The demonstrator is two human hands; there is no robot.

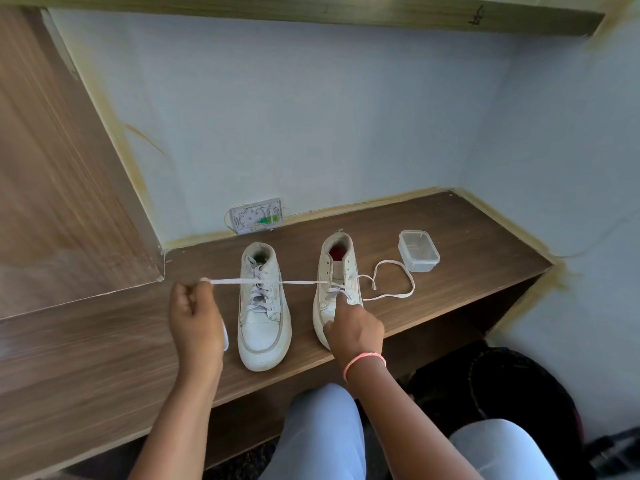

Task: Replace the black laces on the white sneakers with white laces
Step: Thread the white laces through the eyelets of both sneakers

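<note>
Two white sneakers stand side by side on a brown wooden shelf, toes toward me. The left sneaker is fully laced in white. The right sneaker has a white lace through its lower eyelets. My left hand pinches one end of that lace and holds it taut, stretched leftward across the left sneaker. My right hand rests on the right sneaker's front, a finger pressing on the lacing. The lace's other end lies in a loose loop on the shelf to the right. No black laces are visible.
A small clear plastic box sits at the right of the shelf. A white electrical fitting leans against the back wall. A wooden panel rises at the left. My knees are below the shelf's front edge, beside a dark bag.
</note>
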